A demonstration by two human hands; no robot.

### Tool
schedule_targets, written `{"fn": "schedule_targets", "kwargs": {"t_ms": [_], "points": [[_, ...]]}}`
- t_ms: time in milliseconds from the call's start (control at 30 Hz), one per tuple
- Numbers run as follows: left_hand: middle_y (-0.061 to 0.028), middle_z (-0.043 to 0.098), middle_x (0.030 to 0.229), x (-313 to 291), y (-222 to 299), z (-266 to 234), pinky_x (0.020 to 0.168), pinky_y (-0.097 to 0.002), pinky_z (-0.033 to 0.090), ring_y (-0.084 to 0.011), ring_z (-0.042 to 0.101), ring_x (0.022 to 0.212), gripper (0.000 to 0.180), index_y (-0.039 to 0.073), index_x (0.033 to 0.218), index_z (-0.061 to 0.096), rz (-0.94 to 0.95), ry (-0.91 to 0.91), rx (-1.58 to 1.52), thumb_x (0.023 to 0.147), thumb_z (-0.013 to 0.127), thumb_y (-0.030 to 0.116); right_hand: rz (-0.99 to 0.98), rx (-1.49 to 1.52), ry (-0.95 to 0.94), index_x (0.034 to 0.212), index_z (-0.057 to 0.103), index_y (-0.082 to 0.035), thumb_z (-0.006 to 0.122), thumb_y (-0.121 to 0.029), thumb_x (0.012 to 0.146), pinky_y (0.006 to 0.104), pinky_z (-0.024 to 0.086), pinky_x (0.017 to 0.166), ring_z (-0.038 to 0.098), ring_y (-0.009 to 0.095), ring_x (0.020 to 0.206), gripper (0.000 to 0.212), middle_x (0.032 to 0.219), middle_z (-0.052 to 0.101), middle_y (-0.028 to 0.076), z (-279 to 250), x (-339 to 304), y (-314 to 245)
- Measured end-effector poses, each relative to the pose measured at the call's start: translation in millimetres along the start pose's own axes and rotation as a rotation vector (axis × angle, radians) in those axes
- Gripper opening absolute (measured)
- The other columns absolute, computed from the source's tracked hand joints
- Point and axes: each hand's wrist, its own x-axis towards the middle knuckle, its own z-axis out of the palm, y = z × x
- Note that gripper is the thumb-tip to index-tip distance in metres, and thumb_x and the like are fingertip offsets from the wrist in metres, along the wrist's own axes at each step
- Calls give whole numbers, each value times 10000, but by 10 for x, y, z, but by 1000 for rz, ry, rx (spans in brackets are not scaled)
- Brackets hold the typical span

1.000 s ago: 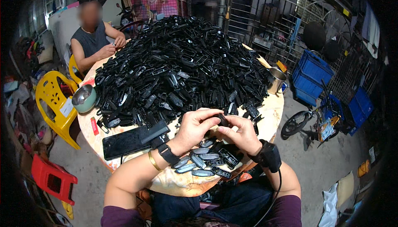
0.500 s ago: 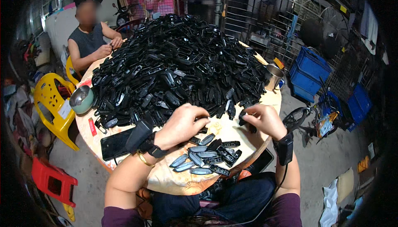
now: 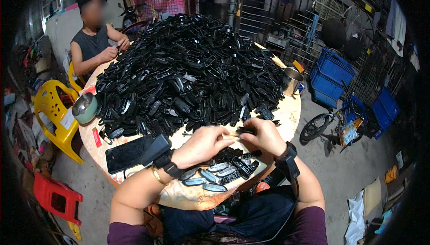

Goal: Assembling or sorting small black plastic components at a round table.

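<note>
A big heap of black plastic casings [image 3: 192,70] covers most of the round table [image 3: 92,133]. In front of it my left hand [image 3: 204,145] is closed in a pinch, fingertips pointing right; whatever it grips is too small to make out. My right hand [image 3: 265,138] faces it, thumb and fingers closed on a black plastic casing [image 3: 245,131]. The two hands' fingertips are close together. Below them, near the table's front edge, lies a small group of glossy casings [image 3: 219,168], some face up, others showing their hollow inner side.
A black phone [image 3: 127,154] lies left of my left wrist. A green bowl [image 3: 85,109] and a metal cup [image 3: 292,81] stand at the table's sides. Another person [image 3: 96,45] sits at the far left. Yellow chair [image 3: 56,115], red stool [image 3: 56,195] and blue crates [image 3: 331,77] surround the table.
My right hand has moved left and slightly down with the black casing, toward my left hand. My left hand has shifted slightly down and right.
</note>
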Motion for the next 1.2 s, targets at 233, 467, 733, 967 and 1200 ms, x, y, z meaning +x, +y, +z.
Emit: {"fn": "schedule_targets", "kwargs": {"t_ms": [233,467,733,967,1200], "points": [[-204,636,899,74,-245,13,758,-403,484,-353,599,838,510,19,1233,542,237,266,252,751,691,96,72,635,-276,1241,379,13,581,76,775,272,527,705,640,158,839,512,961,639,130,265,252,-154],[-123,655,886,129,-340,5,687,-311,536,-195,666,792,309,-11,1141,561,15,349,8,857,638,84,-184,-331,93,926,705,-70,628,-113,713,374,494,816,577,297,881,231,940,651,87,-15,459,270],[-46,588,943,141,-300,29,644,-222,529,-109,637,797,286,31,1156,516,-250,149,-934,897,605,113,-213,-570,31,911,720,-113,681,-170,699,367,442,757,539,238,899,223,849,590,32,170,432,189],[-1,609,882,181,-322,84,616,-206,488,-63,580,716,272,55,1135,544,-285,107,-962,896,629,154,-190,-446,275,807,663,-71,700,-124,672,385,417,784,534,271,936,150,893,589,74,226,483,279],[-37,599,964,163,-350,127,692,-253,536,-98,611,780,279,4,1133,524,-174,120,-885,895,633,103,-223,-52,329,834,557,-12,635,-55,768,384,508,605,628,328,727,110,808,625,140,279,378,-132]]}}
